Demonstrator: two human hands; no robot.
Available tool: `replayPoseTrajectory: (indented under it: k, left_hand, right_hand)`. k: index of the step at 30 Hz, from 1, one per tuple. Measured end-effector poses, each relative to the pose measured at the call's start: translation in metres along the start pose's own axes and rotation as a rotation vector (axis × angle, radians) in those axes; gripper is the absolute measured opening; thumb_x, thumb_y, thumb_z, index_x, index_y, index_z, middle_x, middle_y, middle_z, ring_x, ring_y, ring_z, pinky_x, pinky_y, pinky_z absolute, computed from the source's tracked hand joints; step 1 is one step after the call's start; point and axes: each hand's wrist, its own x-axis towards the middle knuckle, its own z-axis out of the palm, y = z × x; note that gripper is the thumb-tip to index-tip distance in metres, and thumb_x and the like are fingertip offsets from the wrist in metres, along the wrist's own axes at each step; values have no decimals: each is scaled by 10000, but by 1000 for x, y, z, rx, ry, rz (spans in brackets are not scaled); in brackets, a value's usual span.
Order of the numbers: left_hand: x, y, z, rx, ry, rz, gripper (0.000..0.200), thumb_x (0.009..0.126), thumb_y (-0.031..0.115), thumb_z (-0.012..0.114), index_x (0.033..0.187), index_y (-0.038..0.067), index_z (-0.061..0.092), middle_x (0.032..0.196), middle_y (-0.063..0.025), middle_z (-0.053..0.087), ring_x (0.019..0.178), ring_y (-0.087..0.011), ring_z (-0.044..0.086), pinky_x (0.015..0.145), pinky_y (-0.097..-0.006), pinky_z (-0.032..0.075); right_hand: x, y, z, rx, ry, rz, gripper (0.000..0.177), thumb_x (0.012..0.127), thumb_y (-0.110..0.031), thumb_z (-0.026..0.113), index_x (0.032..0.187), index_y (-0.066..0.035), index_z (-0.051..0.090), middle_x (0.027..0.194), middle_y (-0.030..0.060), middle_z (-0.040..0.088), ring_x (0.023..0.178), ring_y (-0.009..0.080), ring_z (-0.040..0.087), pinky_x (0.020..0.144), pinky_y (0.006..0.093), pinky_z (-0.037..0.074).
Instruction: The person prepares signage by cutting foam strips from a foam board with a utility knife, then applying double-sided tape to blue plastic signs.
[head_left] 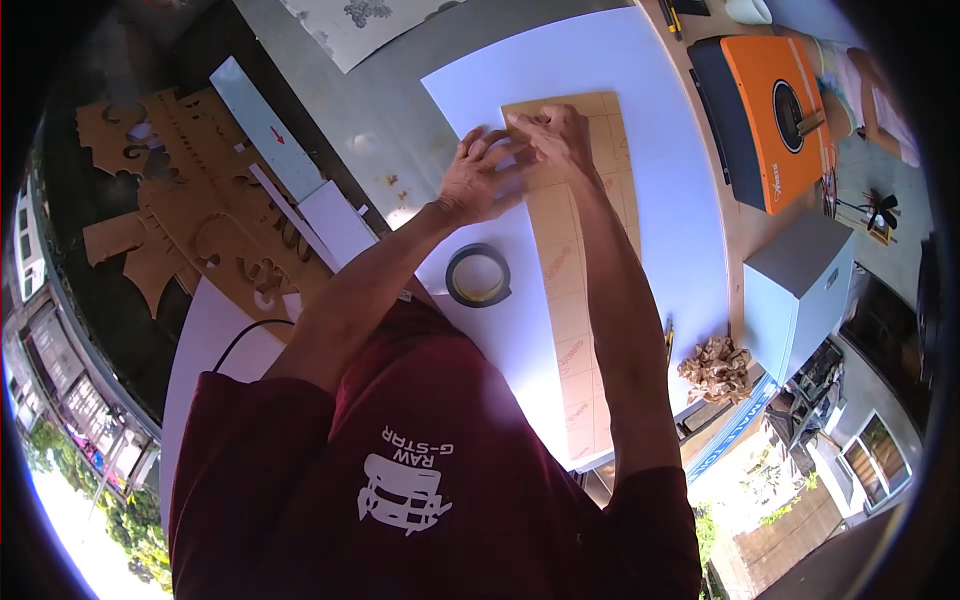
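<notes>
A long brown board (pixel 565 290) with faint printed lines and red lettering lies on a white sheet (pixel 560 55). At the board's far left corner is my left hand (pixel 482 178), its fingers spread and somewhat blurred, with nothing visible in them. My right hand (pixel 557 137) rests over the board's far end, its fingers closed and pointing towards the left hand. Whatever the right fingers pinch is too small or hidden to tell. A dark roll of tape (pixel 478 276) lies on the white sheet, left of the board and nearer to my body.
Brown cut-out sheets (pixel 215 225) and a pale strip (pixel 268 128) lie at the left. On the right are an orange-and-black box (pixel 772 120), a grey-blue box (pixel 800 290) and crumpled brown paper (pixel 718 370). Part of another person (pixel 878 105) shows at the upper right.
</notes>
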Motion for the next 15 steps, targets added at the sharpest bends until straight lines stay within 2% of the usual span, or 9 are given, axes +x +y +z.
replayPoseTrajectory:
  k: [3, 6, 12, 15]
  left_hand:
    - [-3, 1, 0, -45, 3, -22, 471, 803, 355, 768, 1247, 242, 655, 1403, -2, 461, 1360, -282, 393, 1168, -583, 274]
    - [-3, -1, 0, -56, 5, -30, 439, 802, 336, 764, 1219, 240, 667, 1387, 10, 464, 1354, -271, 392, 1176, -585, 268]
    - [-5, 0, 5, -55, -7, -61, 437, 805, 353, 757, 1215, 236, 665, 1374, 3, 469, 1344, -258, 390, 1177, -581, 271]
    - [-3, -3, 3, -46, 7, -50, 438, 808, 360, 753, 1219, 238, 663, 1376, 0, 467, 1346, -255, 388, 1176, -580, 272]
  right_hand:
    - [9, -20, 3, -89, -15, 100, 573, 768, -538, 810, 646, 2, 659, 552, 84, 615, 459, 150, 604, 441, 294, 506]
    - [12, -31, 6, -191, 25, 147, 540, 778, -528, 786, 632, -17, 690, 563, 83, 648, 463, 188, 639, 485, 318, 545]
    - [22, -25, 0, 55, -100, 173, 459, 777, -417, 831, 687, 12, 695, 598, 100, 660, 465, 148, 621, 447, 276, 529]
    - [28, -20, -1, 106, -168, 185, 531, 741, -487, 853, 769, 8, 661, 650, 93, 655, 472, 130, 599, 432, 238, 490]
